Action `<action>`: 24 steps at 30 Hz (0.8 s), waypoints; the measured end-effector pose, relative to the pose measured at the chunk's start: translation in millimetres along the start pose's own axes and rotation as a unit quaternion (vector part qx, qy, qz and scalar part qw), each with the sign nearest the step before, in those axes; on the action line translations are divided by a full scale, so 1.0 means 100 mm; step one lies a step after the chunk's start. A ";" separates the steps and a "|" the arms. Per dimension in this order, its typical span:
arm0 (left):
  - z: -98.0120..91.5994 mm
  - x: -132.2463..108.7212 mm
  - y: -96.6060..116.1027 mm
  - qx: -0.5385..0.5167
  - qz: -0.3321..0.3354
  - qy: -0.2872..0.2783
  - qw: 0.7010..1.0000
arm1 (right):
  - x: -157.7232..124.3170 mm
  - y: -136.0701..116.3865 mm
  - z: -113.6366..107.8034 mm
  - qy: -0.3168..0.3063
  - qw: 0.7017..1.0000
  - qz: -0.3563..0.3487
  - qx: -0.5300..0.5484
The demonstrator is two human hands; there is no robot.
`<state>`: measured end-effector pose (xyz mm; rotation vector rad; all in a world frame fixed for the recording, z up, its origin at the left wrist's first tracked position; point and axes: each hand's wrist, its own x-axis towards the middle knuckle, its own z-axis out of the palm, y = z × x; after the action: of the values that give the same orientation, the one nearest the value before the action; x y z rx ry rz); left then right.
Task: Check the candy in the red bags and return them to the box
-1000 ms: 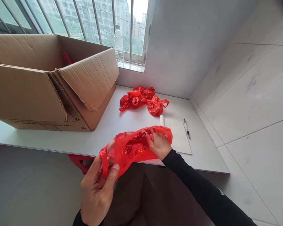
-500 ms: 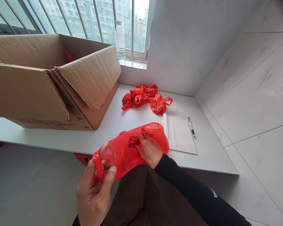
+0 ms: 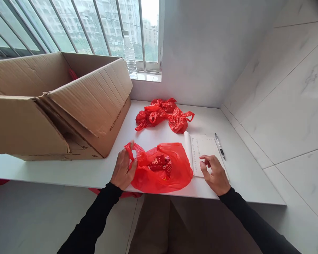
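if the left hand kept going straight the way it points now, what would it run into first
With the open bag in its fingers, the left hand would probably meet the tied bags first, across the table; its height is hard to judge.

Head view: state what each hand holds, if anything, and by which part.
Left hand: the open red bag, by a handle. Right hand: nothing.
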<state>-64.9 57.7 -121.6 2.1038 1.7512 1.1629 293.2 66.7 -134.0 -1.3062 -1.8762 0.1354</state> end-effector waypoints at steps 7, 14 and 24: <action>0.12 0.10 -0.15 0.093 -0.011 -0.100 0.991 | -0.10 0.18 0.14 -0.109 0.992 0.029 -0.053; 0.07 0.12 -0.12 0.136 -0.016 -0.127 0.982 | -0.09 0.15 0.20 -0.128 0.988 -0.001 -0.091; 0.06 0.05 -0.23 0.071 -0.071 -0.130 0.986 | -0.17 0.19 0.31 -0.102 0.989 -0.020 -0.103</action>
<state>-78.6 71.3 -137.1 2.0556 1.8702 0.7085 288.6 72.4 -173.3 -1.4366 -2.1354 0.0559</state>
